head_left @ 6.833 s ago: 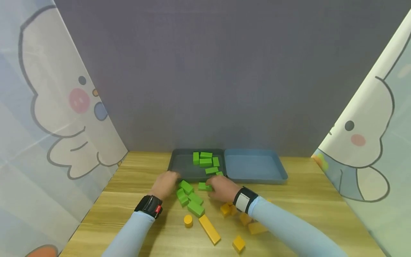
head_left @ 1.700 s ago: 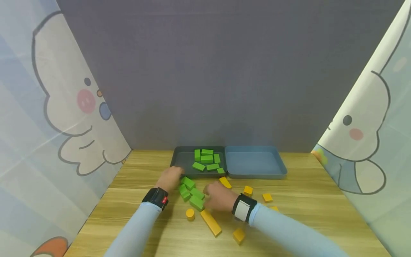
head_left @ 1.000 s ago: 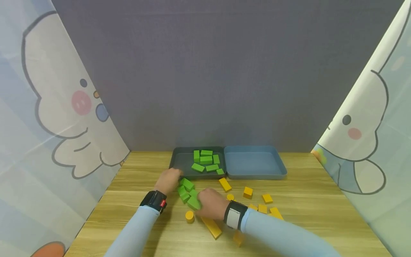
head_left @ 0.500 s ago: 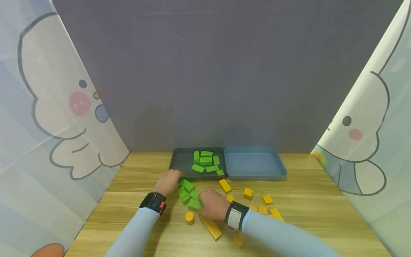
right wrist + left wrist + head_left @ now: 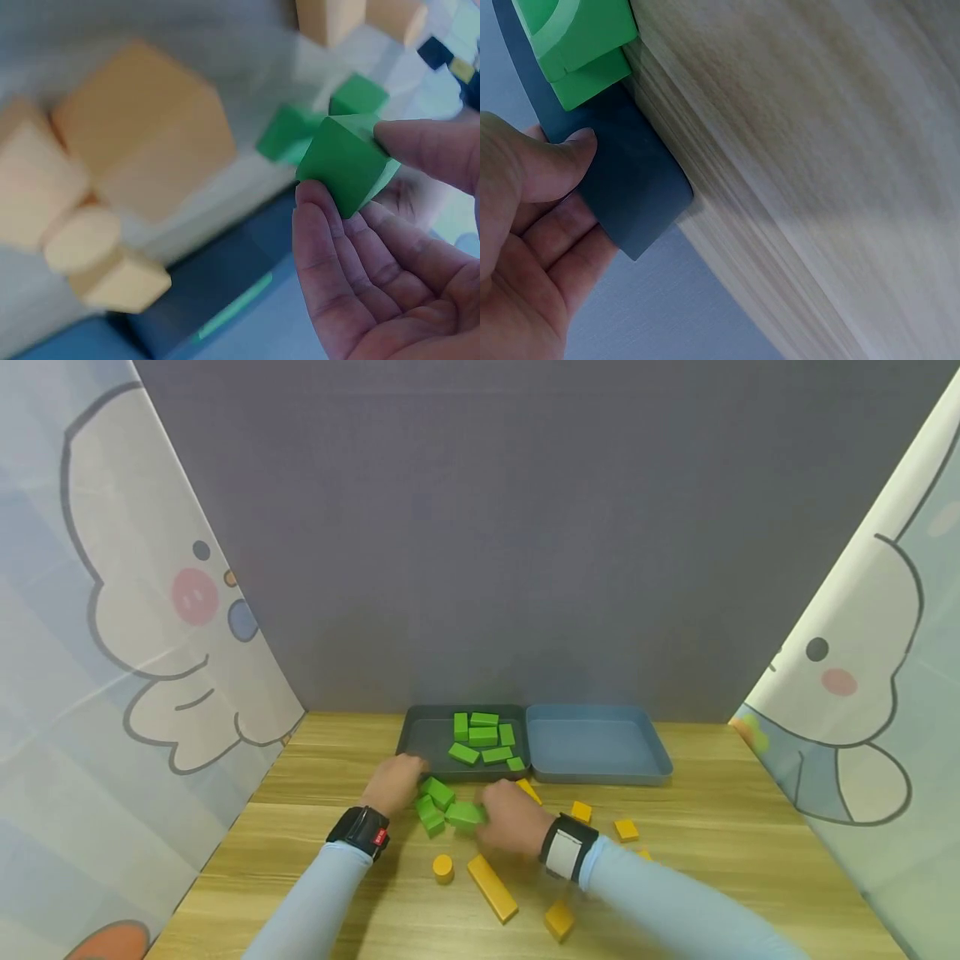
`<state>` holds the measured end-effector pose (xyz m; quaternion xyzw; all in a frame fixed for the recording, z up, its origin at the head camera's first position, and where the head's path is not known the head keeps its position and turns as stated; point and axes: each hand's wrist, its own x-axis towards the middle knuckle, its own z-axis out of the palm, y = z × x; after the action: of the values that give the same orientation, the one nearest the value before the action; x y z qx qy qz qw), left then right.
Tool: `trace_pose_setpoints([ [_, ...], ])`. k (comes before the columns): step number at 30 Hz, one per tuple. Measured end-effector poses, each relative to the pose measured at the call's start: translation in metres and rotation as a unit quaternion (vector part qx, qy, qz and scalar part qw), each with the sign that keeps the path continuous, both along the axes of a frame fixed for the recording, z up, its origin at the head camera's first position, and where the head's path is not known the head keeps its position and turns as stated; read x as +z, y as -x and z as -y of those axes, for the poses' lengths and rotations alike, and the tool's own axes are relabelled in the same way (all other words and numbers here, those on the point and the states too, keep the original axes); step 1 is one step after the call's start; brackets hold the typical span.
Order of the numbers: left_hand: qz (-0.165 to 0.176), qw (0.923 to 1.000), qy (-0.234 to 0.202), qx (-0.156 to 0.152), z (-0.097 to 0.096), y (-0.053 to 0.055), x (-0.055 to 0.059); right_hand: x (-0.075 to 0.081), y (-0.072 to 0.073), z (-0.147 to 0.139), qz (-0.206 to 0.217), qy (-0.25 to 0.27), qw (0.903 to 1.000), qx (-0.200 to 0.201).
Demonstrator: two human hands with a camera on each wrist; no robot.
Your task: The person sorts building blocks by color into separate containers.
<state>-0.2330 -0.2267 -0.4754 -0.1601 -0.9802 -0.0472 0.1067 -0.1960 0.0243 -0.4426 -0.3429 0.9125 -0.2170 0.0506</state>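
My left hand (image 5: 394, 785) grips the near left corner of the dark grey tray (image 5: 423, 774); in the left wrist view the thumb lies on the outer wall and the fingers are behind the rim. My right hand (image 5: 513, 817) pinches a green block (image 5: 341, 161) between thumb and fingertips, just above the table in front of that tray. Beside it, a green block (image 5: 438, 792) and a notched green block (image 5: 430, 816) lie by the tray's near wall. Several green blocks (image 5: 482, 737) rest in the tray's right part.
A blue-grey tray (image 5: 598, 777) stands against the dark tray's right side. Orange-yellow pieces lie nearer me and to the right: a long bar (image 5: 492, 888), a cylinder (image 5: 443, 869), a cube (image 5: 558, 921) and several more, partly hidden by the right arm.
Earlier a green block went from the table into the dark tray. Within the last second my right hand has taken another green block and moved it toward the tray. The left hand stays on the tray.
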Motion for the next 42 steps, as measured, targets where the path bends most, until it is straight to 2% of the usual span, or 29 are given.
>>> trace_pose_setpoints([
  [5, 0.004, 1.0000, 0.002, 0.001, 0.001, 0.000, 0.000, 0.018, 0.016, -0.005, -0.029, 0.019, 0.9993, -0.014],
  [11, -0.003, 1.0000, 0.008, -0.004, 0.003, 0.002, -0.003, 0.042, 0.044, -0.011, -0.035, 0.024, 0.9981, -0.044],
  [18, -0.012, 0.9998, 0.015, 0.001, 0.004, 0.003, -0.006, 0.053, 0.073, -0.012, -0.034, 0.022, 0.9968, -0.069],
  [22, -0.007, 0.9999, 0.011, 0.003, 0.002, 0.002, -0.004, 0.049, 0.084, -0.009, -0.042, 0.012, 0.9959, -0.079],
  [26, -0.002, 1.0000, 0.006, 0.005, 0.000, -0.001, -0.001, 0.039, 0.091, -0.005, -0.027, -0.010, 0.9964, -0.079],
  [32, -0.008, 0.9999, 0.013, 0.003, -0.001, 0.000, -0.005, 0.022, 0.101, -0.001, -0.017, -0.036, 0.9965, -0.073],
  [37, -0.016, 0.9998, 0.010, -0.003, -0.001, 0.000, -0.005, 0.013, 0.107, -0.003, -0.025, -0.041, 0.9974, -0.054],
  [42, -0.021, 0.9997, 0.008, -0.005, 0.001, -0.001, -0.002, 0.011, 0.110, -0.007, -0.017, -0.053, 0.9980, -0.030],
])
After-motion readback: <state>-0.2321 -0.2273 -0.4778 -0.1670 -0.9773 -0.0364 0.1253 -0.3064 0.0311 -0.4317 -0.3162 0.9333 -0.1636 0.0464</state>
